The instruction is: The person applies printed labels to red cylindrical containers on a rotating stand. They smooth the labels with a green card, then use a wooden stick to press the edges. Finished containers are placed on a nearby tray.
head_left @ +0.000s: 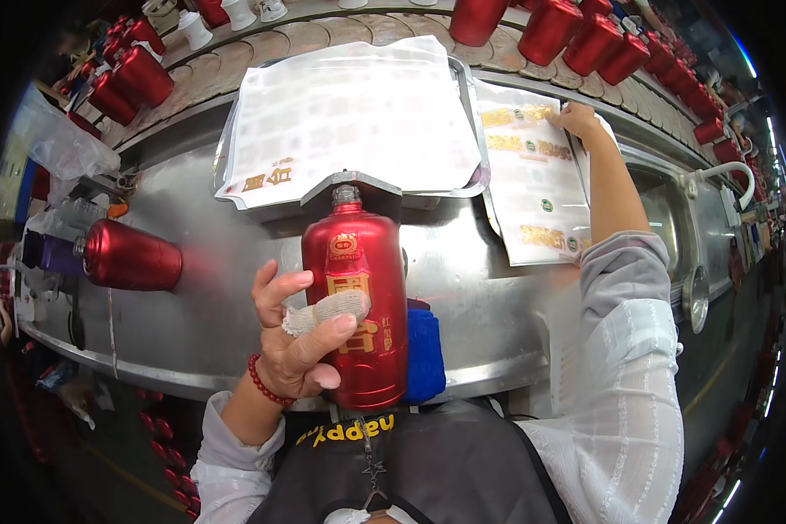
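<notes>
A red glossy bottle (pixel 355 262) with gold lettering lies in front of me, its clear neck toward a grey metal bracket (pixel 375 183). My left hand (pixel 310 341) is over its left side with fingers apart; the index finger, wrapped in a whitish cloth sleeve (pixel 334 310), presses on the gold lettering, and the thumb lies close to it. My right arm reaches far right, where my right hand (pixel 578 120) has its fingers closed at the upper edge of a white sheet of gold and green decals (pixel 533 188). The fingertips are partly hidden.
A metal tray (pixel 480 179) with a large white sheet (pixel 349 113) stands beyond the bottle. Another red bottle (pixel 133 255) lies at left; a blue cloth (pixel 425 354) sits beside mine. Several red bottles (pixel 550 31) line a slatted conveyor (pixel 314 33). A sink (pixel 659 205) is at right.
</notes>
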`<action>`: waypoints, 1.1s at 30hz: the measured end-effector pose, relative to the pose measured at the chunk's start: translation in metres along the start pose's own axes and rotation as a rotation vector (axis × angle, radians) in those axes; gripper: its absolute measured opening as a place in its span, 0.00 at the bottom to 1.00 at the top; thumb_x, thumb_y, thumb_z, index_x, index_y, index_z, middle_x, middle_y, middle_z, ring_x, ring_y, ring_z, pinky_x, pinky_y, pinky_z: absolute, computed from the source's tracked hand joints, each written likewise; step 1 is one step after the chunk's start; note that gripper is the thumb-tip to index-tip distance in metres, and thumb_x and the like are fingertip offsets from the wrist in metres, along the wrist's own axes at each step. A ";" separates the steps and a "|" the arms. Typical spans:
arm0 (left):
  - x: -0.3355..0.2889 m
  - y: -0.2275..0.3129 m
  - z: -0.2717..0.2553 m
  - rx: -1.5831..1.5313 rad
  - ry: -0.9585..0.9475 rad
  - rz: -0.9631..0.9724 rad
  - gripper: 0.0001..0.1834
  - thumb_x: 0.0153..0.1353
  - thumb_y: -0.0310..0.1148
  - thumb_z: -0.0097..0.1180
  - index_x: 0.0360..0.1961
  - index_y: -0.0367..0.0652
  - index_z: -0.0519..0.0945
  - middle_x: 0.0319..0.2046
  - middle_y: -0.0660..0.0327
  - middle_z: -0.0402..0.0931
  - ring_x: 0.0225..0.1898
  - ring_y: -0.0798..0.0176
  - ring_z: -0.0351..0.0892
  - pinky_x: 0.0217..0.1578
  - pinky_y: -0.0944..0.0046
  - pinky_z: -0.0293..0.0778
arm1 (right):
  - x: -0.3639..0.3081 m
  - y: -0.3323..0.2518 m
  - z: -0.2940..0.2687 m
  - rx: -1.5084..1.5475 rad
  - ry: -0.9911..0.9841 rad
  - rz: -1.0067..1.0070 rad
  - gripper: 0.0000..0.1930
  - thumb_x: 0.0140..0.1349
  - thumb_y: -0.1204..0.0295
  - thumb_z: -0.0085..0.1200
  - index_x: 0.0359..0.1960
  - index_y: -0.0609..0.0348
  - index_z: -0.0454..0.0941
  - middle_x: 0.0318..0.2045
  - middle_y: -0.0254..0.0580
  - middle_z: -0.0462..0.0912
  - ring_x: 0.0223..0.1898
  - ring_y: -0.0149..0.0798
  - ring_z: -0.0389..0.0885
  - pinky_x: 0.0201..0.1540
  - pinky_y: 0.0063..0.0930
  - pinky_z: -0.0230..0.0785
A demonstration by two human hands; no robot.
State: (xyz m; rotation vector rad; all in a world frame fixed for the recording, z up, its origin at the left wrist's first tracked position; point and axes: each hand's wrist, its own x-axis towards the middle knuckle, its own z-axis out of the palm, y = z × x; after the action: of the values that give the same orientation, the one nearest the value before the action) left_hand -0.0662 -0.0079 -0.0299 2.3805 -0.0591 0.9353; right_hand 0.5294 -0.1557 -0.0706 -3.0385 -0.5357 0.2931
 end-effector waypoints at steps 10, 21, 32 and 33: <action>0.006 0.000 0.002 0.020 0.004 0.018 0.31 0.73 0.63 0.38 0.56 0.54 0.83 0.52 0.61 0.83 0.65 0.51 0.65 0.71 0.41 0.45 | -0.001 0.025 -0.005 -0.098 0.442 -0.355 0.14 0.58 0.61 0.60 0.40 0.54 0.88 0.44 0.56 0.83 0.50 0.59 0.79 0.54 0.48 0.71; 0.063 0.006 -0.007 -0.507 0.279 -0.333 0.20 0.67 0.27 0.54 0.60 0.36 0.76 0.51 0.53 0.79 0.54 0.61 0.77 0.60 0.61 0.69 | -0.260 -0.096 -0.162 0.084 0.396 -1.105 0.11 0.65 0.68 0.61 0.33 0.66 0.80 0.41 0.44 0.75 0.45 0.44 0.73 0.50 0.37 0.67; 0.095 0.035 -0.051 -0.992 -0.487 -0.344 0.08 0.66 0.33 0.60 0.35 0.40 0.77 0.33 0.69 0.76 0.37 0.76 0.73 0.41 0.71 0.70 | -0.438 -0.105 -0.186 0.375 0.281 -1.404 0.12 0.65 0.70 0.60 0.30 0.67 0.76 0.49 0.50 0.76 0.50 0.40 0.74 0.52 0.29 0.64; 0.083 0.035 -0.053 -0.972 -0.484 -0.307 0.08 0.65 0.33 0.61 0.34 0.40 0.79 0.31 0.70 0.77 0.35 0.77 0.72 0.40 0.72 0.71 | -0.444 -0.096 -0.165 0.504 0.223 -1.315 0.11 0.64 0.71 0.61 0.29 0.67 0.77 0.47 0.48 0.76 0.47 0.37 0.74 0.48 0.27 0.64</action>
State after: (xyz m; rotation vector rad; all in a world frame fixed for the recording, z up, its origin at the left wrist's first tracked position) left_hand -0.0444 0.0046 0.0715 1.5688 -0.2592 0.0878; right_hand 0.1192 -0.2194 0.1776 -1.6900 -1.8366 -0.0039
